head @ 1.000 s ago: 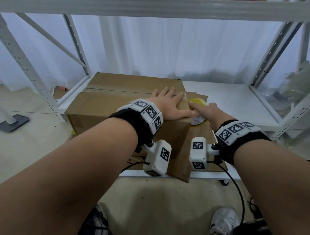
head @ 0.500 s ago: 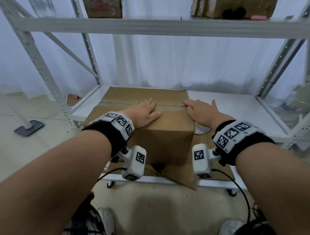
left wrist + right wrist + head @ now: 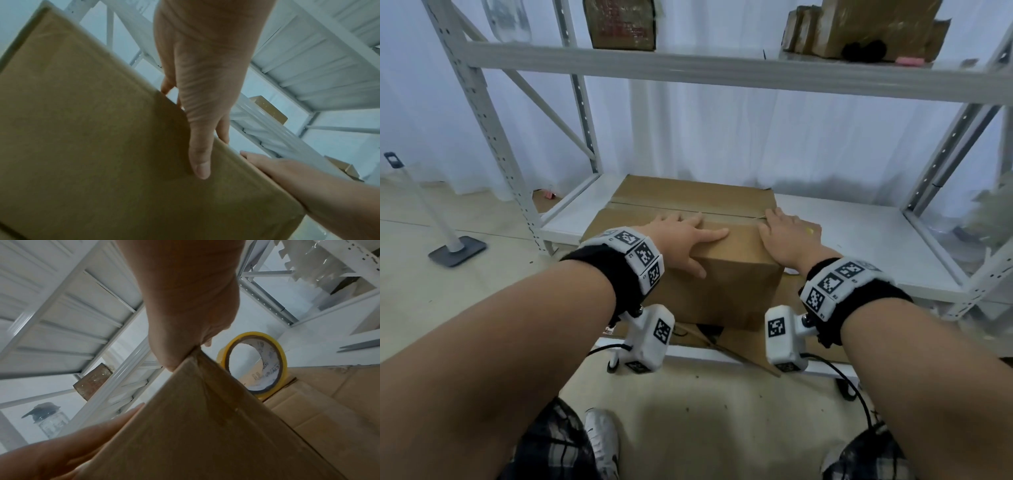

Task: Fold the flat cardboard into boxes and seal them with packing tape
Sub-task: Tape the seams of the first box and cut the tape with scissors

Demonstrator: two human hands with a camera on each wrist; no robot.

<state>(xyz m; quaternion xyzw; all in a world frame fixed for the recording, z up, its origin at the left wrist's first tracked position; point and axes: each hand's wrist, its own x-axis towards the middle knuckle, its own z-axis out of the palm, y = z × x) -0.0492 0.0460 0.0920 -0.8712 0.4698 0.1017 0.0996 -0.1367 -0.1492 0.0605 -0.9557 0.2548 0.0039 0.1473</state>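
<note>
A closed brown cardboard box (image 3: 722, 287) sits on the low white shelf (image 3: 859, 246), with a taped seam running across its top. My left hand (image 3: 681, 236) lies flat on the top near the front edge, thumb down on the front face (image 3: 199, 162). My right hand (image 3: 784, 236) rests with straight fingers on the top's right edge, at the corner (image 3: 185, 340). A yellow tape roll (image 3: 257, 363) stands on flat cardboard (image 3: 329, 394) just right of the box. In the head view only a sliver of the roll (image 3: 809, 231) shows behind my right hand.
The flat cardboard (image 3: 750, 346) sticks out under the box past the shelf's front. An upper shelf beam (image 3: 688, 68) crosses overhead, carrying brown boxes (image 3: 859, 27). Rack uprights (image 3: 493, 137) stand left and right. A floor stand base (image 3: 457, 251) is at far left.
My right hand has let go of the tape roll and come onto the box's right top edge. My left hand slid left along the top toward the front edge. The head view rose.
</note>
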